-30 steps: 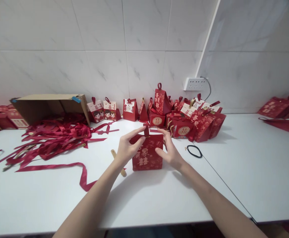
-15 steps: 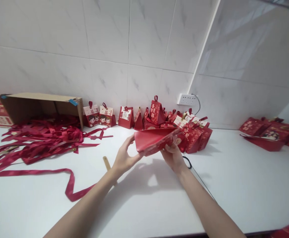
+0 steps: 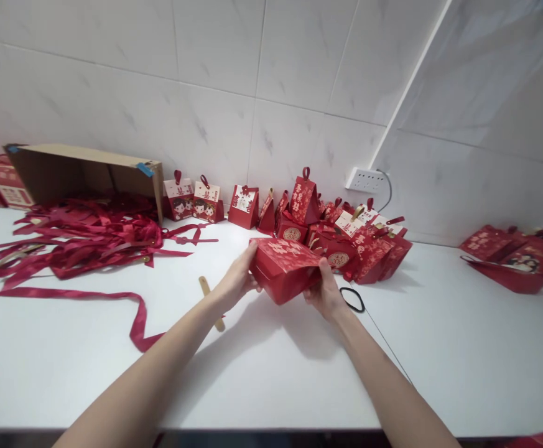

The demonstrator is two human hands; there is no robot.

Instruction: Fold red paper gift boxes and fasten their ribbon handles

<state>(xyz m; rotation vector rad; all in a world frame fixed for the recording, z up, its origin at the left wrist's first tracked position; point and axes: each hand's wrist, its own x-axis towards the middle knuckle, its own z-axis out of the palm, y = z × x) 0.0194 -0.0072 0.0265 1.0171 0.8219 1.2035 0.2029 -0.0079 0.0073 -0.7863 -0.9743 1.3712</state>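
A red paper gift box (image 3: 284, 274) with gold print is held above the table between both hands, tilted so a printed face and a plain red side show. My left hand (image 3: 239, 279) grips its left edge, fingers partly hidden beneath. On the opposite edge my right hand (image 3: 324, 291) is closed, thumb on top. Under my left forearm lies a gold strip (image 3: 204, 286), partly covered. A long red ribbon (image 3: 135, 317) runs out from behind that forearm. Just right of my right hand rests a black loop (image 3: 352, 300).
An open cardboard box (image 3: 82, 154) on its side spills a heap of red ribbons (image 3: 98, 236) at left. Finished red gift boxes (image 3: 369, 249) crowd along the tiled wall, with more boxes (image 3: 499, 246) at far right. A power strip (image 3: 367, 180) is on the wall.
The gift box has been turned in my hands: its open-looking inside faced me before, and now a printed face and plain side do. The camera view has shifted slightly.
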